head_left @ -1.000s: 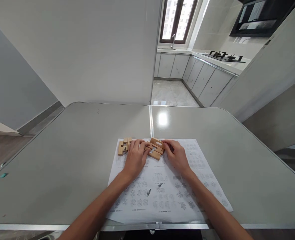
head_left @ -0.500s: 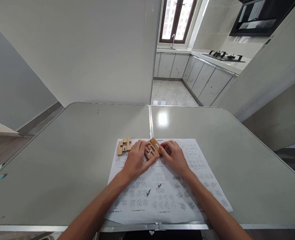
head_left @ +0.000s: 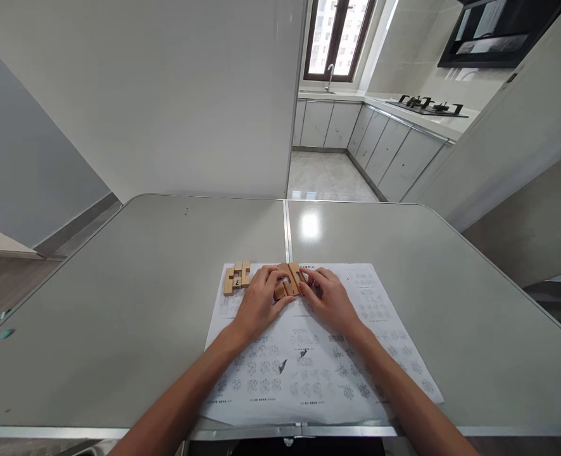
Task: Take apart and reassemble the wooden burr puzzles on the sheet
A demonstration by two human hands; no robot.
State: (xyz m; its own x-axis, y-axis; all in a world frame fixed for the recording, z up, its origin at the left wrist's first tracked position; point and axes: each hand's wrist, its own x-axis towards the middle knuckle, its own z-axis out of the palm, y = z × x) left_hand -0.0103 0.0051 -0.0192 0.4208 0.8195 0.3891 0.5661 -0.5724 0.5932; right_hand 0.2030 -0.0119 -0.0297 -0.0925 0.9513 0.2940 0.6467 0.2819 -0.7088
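Notched wooden puzzle blocks (head_left: 287, 286) lie side by side between my hands, over the top of a printed instruction sheet (head_left: 280, 405). My left hand (head_left: 263, 292) curls around their left side, with its thumb at the near edge and fingers at the far side. At the right end, my right hand (head_left: 328, 296) pinches the rightmost block (head_left: 297, 277) with thumb and fingertips. Part of the blocks is hidden by my fingers. Left of my left hand, more notched blocks (head_left: 237, 277) sit together on the sheet, the middle one bearing a dark mark.
The sheet lies on a grey folding table (head_left: 119, 316) with a metal seam (head_left: 287, 228) down its middle. A small green object (head_left: 6, 334) is near the table's left edge. Beyond stand a white wall (head_left: 166, 95) and kitchen cabinets (head_left: 394, 149).
The blocks between my hands have turned from a slant to nearly straight and sit closer to the sheet. My left thumb has shifted slightly left; the other blocks have not moved.
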